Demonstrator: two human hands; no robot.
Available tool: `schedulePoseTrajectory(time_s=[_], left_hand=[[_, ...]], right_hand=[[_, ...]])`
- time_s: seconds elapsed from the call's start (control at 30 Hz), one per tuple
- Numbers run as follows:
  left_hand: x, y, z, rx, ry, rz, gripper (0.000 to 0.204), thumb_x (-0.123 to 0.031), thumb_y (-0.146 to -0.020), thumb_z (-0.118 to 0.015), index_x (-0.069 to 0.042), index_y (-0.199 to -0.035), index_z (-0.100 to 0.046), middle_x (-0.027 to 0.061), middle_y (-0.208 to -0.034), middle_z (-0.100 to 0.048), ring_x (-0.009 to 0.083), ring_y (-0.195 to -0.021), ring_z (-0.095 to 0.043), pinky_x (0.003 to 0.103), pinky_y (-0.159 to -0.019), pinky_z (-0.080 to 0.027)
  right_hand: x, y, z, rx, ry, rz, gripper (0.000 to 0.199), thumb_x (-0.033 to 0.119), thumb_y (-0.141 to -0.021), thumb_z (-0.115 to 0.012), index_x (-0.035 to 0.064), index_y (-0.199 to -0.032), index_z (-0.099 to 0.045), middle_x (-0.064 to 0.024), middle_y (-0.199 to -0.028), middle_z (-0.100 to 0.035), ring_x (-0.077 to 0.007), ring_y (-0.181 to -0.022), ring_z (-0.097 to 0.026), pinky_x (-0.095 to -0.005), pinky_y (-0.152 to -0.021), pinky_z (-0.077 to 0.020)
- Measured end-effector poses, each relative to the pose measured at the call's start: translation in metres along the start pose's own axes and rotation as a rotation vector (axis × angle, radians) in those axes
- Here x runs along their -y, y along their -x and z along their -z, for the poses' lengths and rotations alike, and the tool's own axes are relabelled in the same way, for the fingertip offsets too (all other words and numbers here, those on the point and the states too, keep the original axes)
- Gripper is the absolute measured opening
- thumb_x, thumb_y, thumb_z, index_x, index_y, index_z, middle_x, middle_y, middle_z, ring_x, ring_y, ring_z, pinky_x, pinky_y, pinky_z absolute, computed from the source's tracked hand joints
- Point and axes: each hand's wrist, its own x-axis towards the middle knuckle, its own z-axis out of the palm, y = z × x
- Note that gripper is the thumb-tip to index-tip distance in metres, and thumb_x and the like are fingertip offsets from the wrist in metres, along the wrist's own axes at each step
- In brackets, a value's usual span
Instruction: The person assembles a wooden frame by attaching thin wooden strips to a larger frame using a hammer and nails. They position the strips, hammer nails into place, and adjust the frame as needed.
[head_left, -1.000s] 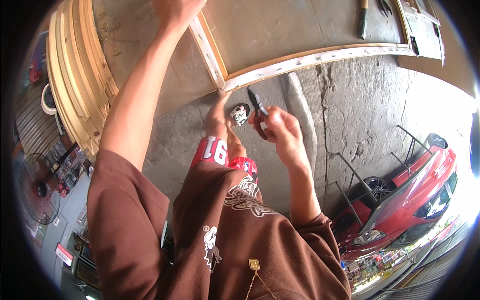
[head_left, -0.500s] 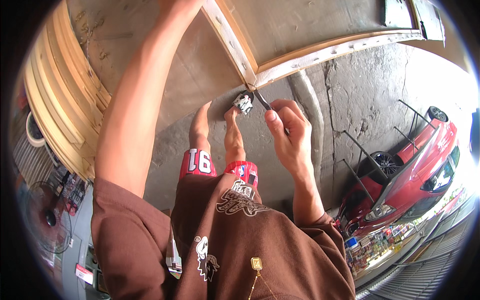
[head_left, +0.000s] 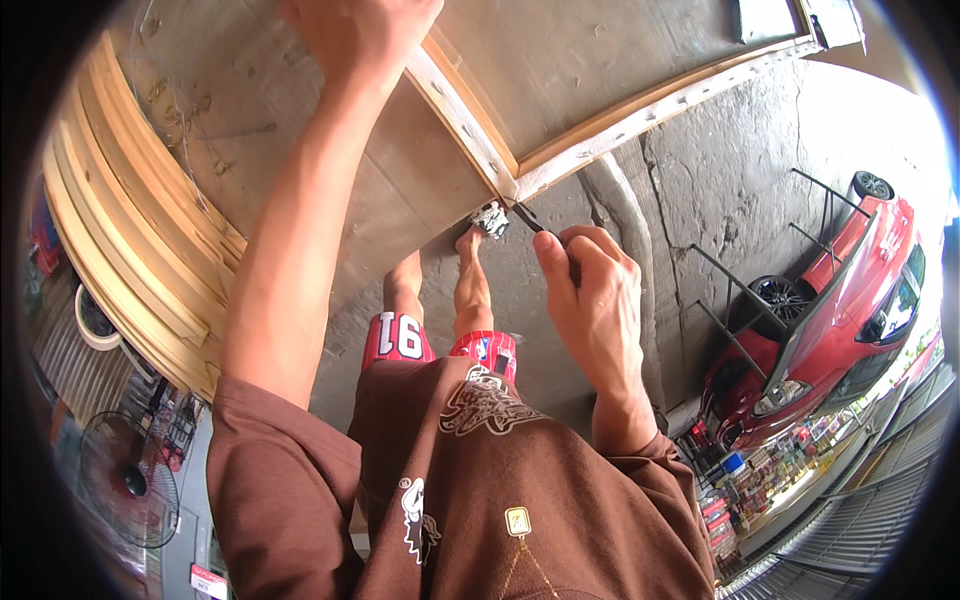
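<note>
A wooden stretcher frame [head_left: 604, 128], white fabric with staples along its edge, lies on a large brown work surface [head_left: 310, 190]. Its nearest corner points toward me, by the edge of that surface. My right hand [head_left: 592, 290] is closed round a slim dark hand tool [head_left: 530, 218], whose tip is at this corner; its exact kind is unclear. Over the frame's left side, at the top of the view, is my left hand [head_left: 372, 35]. Its fingers are cut off or hidden, so whether it grips the frame does not show.
Several pale wooden strips [head_left: 130, 230] are stacked at the left of the work surface. A fan [head_left: 128, 480] stands at the lower left. Cracked concrete floor [head_left: 720, 170] stretches right toward a red car [head_left: 830, 320] with dark metal bars [head_left: 735, 290] beside it.
The view has shifted slightly. My left hand shows more at the top, and my right hand's tool stays at the frame's corner, its visible part looking shorter.
</note>
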Motion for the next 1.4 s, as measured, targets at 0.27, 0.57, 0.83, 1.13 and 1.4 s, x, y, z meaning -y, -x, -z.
schedulePoseTrajectory(time_s=[0.27,0.57,0.83,1.13,1.4], left_hand=[[-0.002,0.001,0.002,0.005,-0.031,0.017,0.020,-0.015,-0.059,-0.079,-0.013,-0.072,-0.064,0.0050,-0.098,-0.057,0.0298,-0.105,-0.047,0.047,-0.087,-0.040],[-0.006,-0.005,0.005,0.025,0.002,-0.002,0.019,-0.016,-0.061,-0.078,-0.013,-0.074,-0.064,0.0079,-0.100,-0.057,0.0309,-0.106,-0.047,0.048,-0.089,-0.039],[0.009,-0.002,0.004,0.109,0.032,0.044,0.010,-0.026,-0.064,-0.072,-0.027,-0.073,-0.067,-0.0088,-0.099,-0.058,0.0247,-0.109,-0.044,0.048,-0.086,-0.034],[0.005,-0.005,0.016,0.209,-0.026,0.043,0.017,-0.016,-0.068,-0.069,-0.027,-0.080,-0.070,-0.0096,-0.106,-0.060,0.0220,-0.111,-0.046,0.042,-0.094,-0.035],[-0.001,-0.007,0.019,0.159,0.086,0.060,0.025,-0.010,-0.068,-0.067,-0.017,-0.092,-0.065,0.0091,-0.117,-0.050,0.0305,-0.116,-0.043,0.048,-0.095,-0.034]], right_hand=[[-0.001,-0.001,-0.001,0.084,-0.153,-0.103,0.034,0.020,-0.090,-0.061,-0.0065,-0.068,-0.059,-0.0197,-0.071,-0.059,-0.0336,-0.059,-0.057,-0.0396,-0.054,-0.0430],[-0.004,0.003,-0.009,0.043,-0.222,-0.104,0.034,0.021,-0.091,-0.061,-0.0078,-0.073,-0.061,-0.0196,-0.080,-0.062,-0.0301,-0.058,-0.056,-0.0367,-0.054,-0.0436],[-0.037,0.013,-0.011,0.272,-0.594,-0.324,0.033,0.027,-0.093,-0.060,-0.0043,-0.084,-0.064,-0.0090,-0.083,-0.063,-0.0147,-0.067,-0.056,-0.0291,-0.060,-0.0462],[-0.050,0.024,-0.039,0.101,-0.860,-0.402,0.036,0.032,-0.090,-0.065,-0.0023,-0.081,-0.060,-0.0012,-0.074,-0.051,-0.0088,-0.065,-0.047,-0.0274,-0.056,-0.0403],[-0.018,0.039,-0.009,-0.013,-0.811,-0.348,0.041,0.034,-0.088,-0.066,-0.0074,-0.083,-0.063,-0.0033,-0.074,-0.055,-0.0097,-0.064,-0.047,-0.0287,-0.056,-0.0404]])
